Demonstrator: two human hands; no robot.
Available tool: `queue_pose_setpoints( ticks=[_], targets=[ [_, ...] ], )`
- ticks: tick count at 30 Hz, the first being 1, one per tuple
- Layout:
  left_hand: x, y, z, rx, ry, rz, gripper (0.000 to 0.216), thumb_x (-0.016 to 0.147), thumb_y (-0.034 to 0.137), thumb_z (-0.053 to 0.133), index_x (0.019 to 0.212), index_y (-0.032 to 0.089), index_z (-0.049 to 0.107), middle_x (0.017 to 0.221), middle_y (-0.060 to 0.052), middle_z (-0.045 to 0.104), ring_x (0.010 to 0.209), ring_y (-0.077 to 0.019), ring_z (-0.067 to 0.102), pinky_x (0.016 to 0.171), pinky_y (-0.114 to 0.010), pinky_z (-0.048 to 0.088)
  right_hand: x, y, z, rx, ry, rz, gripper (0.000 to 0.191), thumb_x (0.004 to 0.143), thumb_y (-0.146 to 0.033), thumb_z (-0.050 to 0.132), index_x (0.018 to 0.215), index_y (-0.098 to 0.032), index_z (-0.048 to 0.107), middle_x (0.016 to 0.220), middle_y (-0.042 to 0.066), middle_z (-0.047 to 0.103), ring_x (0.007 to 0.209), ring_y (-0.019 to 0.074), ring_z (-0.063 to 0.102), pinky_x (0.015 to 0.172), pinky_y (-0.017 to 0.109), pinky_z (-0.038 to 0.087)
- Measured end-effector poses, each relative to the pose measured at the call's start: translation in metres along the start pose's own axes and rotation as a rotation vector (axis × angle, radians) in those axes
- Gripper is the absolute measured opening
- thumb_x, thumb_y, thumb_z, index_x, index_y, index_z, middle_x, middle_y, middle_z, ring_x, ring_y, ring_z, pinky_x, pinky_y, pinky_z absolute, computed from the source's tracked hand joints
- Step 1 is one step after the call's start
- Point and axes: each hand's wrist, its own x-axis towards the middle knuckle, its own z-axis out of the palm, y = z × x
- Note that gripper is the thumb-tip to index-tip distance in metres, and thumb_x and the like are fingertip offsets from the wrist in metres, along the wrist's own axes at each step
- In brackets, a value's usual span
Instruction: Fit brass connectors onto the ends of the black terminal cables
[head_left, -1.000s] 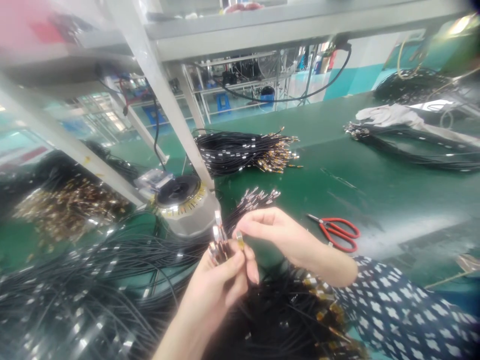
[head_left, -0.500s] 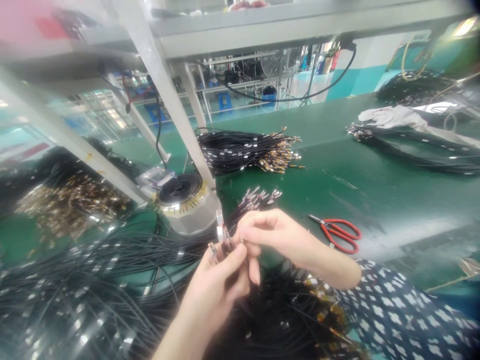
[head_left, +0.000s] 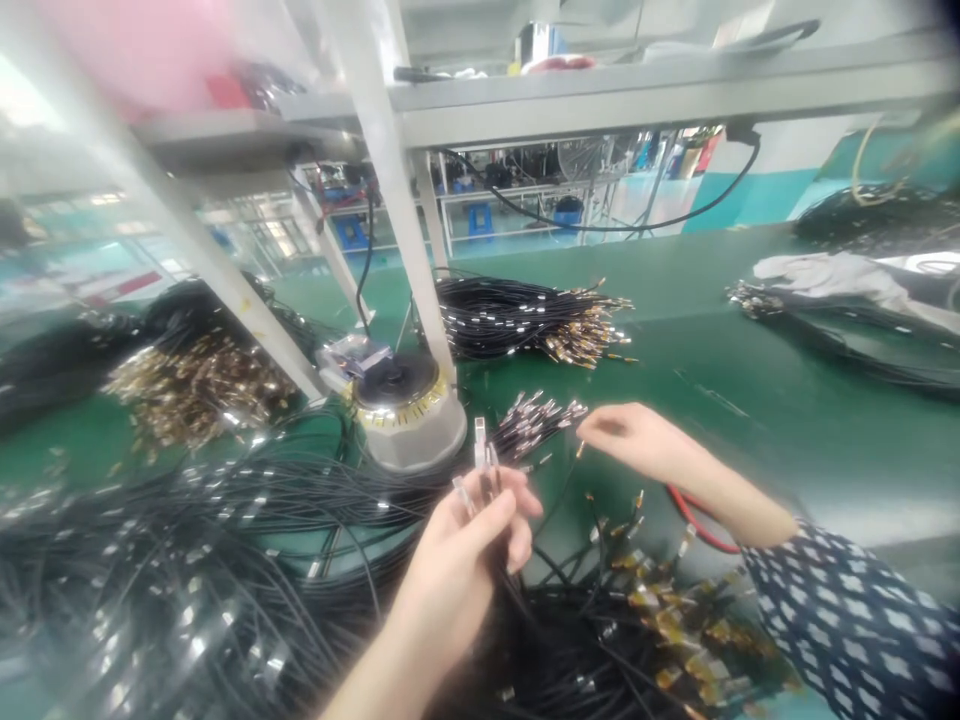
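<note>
My left hand [head_left: 472,540] is closed around several black cables whose metal connectors [head_left: 481,440] stick up past the thumb. To its right, my right hand [head_left: 652,445] pinches a thin black cable near its small gold-coloured tip [head_left: 580,450]. That cable runs down toward the pile. Below both hands lies a heap of black cables [head_left: 570,645] with yellowish ends [head_left: 679,610]. Just behind my left hand, a cable bundle with silvery ends [head_left: 536,418] rests on the green bench [head_left: 675,360]. Red-handled scissors [head_left: 697,522] are partly hidden behind my right forearm.
A round grey device with a black top [head_left: 409,430] stands by the shelf post [head_left: 409,210]. Farther back lies another cable bundle [head_left: 495,315]. Cable heaps [head_left: 202,390] spread across the left; a white cloth [head_left: 825,275] covers cables at right.
My right hand has moved away from my left hand to the right, with a cable tip in its fingers. My left hand still grips its cables. The camera view has shifted.
</note>
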Motion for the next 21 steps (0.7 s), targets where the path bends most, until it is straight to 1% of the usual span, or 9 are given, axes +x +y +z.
queue_pose_setpoints(
  ticks=[1, 3, 6, 9, 12, 14, 16, 18, 21],
  targets=[
    [0.001, -0.001, 0.0, -0.005, -0.007, -0.005, 0.016, 0.081, 0.025, 0.07, 0.089, 0.012, 0.067, 0.076, -0.006, 0.065, 0.052, -0.0087, 0.05, 0.051, -0.024, 0.035, 0.001, 0.001, -0.002, -0.066, 0.041, -0.007, 0.01, 0.076, -0.027, 0.067, 0.075, -0.02, 0.074, 0.088, 0.008, 0.074, 0.093, 0.03, 0.063, 0.086, 0.043, 0.047],
    [0.002, -0.002, 0.001, -0.004, -0.026, -0.013, 0.017, 0.081, 0.026, 0.07, 0.088, 0.011, 0.068, 0.074, -0.007, 0.064, 0.054, -0.0111, 0.054, 0.052, -0.025, 0.038, 0.0, -0.009, -0.001, -0.09, 0.067, -0.095, 0.013, 0.077, -0.027, 0.068, 0.087, -0.022, 0.075, 0.097, 0.007, 0.073, 0.1, 0.0303, 0.061, 0.09, 0.045, 0.045],
    [0.003, -0.002, 0.004, 0.004, -0.04, -0.037, 0.018, 0.08, 0.024, 0.07, 0.09, 0.009, 0.071, 0.073, -0.008, 0.066, 0.056, -0.0134, 0.058, 0.055, -0.026, 0.043, -0.004, -0.038, 0.013, 0.165, -0.136, -0.239, 0.019, 0.086, -0.034, 0.061, 0.092, -0.021, 0.074, 0.093, 0.006, 0.073, 0.086, 0.0221, 0.065, 0.079, 0.037, 0.051],
    [0.003, 0.0, 0.005, -0.004, 0.011, -0.063, 0.02, 0.079, 0.024, 0.072, 0.091, 0.008, 0.072, 0.077, -0.01, 0.069, 0.064, -0.0178, 0.063, 0.062, -0.031, 0.052, -0.002, -0.058, 0.027, 0.442, -0.31, -0.179, 0.02, 0.085, -0.034, 0.064, 0.087, -0.016, 0.072, 0.074, 0.003, 0.069, 0.065, 0.0156, 0.063, 0.062, 0.028, 0.052],
    [0.005, 0.0, 0.001, -0.002, 0.168, 0.023, 0.018, 0.077, 0.023, 0.073, 0.089, 0.009, 0.074, 0.086, -0.011, 0.07, 0.076, -0.0197, 0.065, 0.068, -0.033, 0.055, 0.007, -0.057, 0.035, 0.573, -0.362, -0.115, 0.017, 0.083, -0.03, 0.066, 0.08, -0.014, 0.073, 0.076, 0.003, 0.07, 0.068, 0.0133, 0.062, 0.064, 0.025, 0.05],
    [0.007, -0.001, -0.004, 0.008, 0.219, 0.087, 0.017, 0.077, 0.023, 0.073, 0.087, 0.009, 0.073, 0.081, -0.008, 0.068, 0.063, -0.0123, 0.059, 0.054, -0.023, 0.049, 0.012, -0.052, 0.038, 0.627, -0.391, -0.069, 0.016, 0.082, -0.029, 0.068, 0.081, -0.015, 0.075, 0.077, 0.003, 0.07, 0.07, 0.0122, 0.06, 0.065, 0.024, 0.048],
    [0.009, -0.001, -0.007, 0.01, 0.206, 0.09, 0.017, 0.077, 0.023, 0.073, 0.086, 0.009, 0.072, 0.071, -0.003, 0.064, 0.045, -0.0039, 0.043, 0.04, -0.017, 0.033, 0.016, -0.048, 0.041, 0.67, -0.415, -0.033, 0.015, 0.08, -0.029, 0.071, 0.083, -0.015, 0.076, 0.076, 0.003, 0.071, 0.068, 0.0113, 0.06, 0.063, 0.023, 0.047],
    [0.011, 0.0, -0.007, 0.008, 0.184, 0.054, 0.017, 0.077, 0.024, 0.074, 0.086, 0.011, 0.069, 0.068, -0.001, 0.062, 0.039, 0.0001, 0.031, 0.037, -0.016, 0.022, 0.018, -0.046, 0.044, 0.723, -0.426, -0.009, 0.015, 0.077, -0.03, 0.074, 0.081, -0.015, 0.076, 0.077, 0.003, 0.072, 0.066, 0.011, 0.06, 0.062, 0.023, 0.047],
    [0.012, 0.001, -0.007, 0.022, 0.149, 0.003, 0.019, 0.076, 0.023, 0.076, 0.088, 0.011, 0.066, 0.066, -0.003, 0.065, 0.037, 0.0013, 0.028, 0.038, -0.016, 0.019, 0.021, -0.05, 0.049, 0.8, -0.495, 0.018, 0.017, 0.074, -0.031, 0.076, 0.079, -0.015, 0.076, 0.07, 0.001, 0.07, 0.059, 0.0107, 0.06, 0.06, 0.025, 0.047]
  ],
)
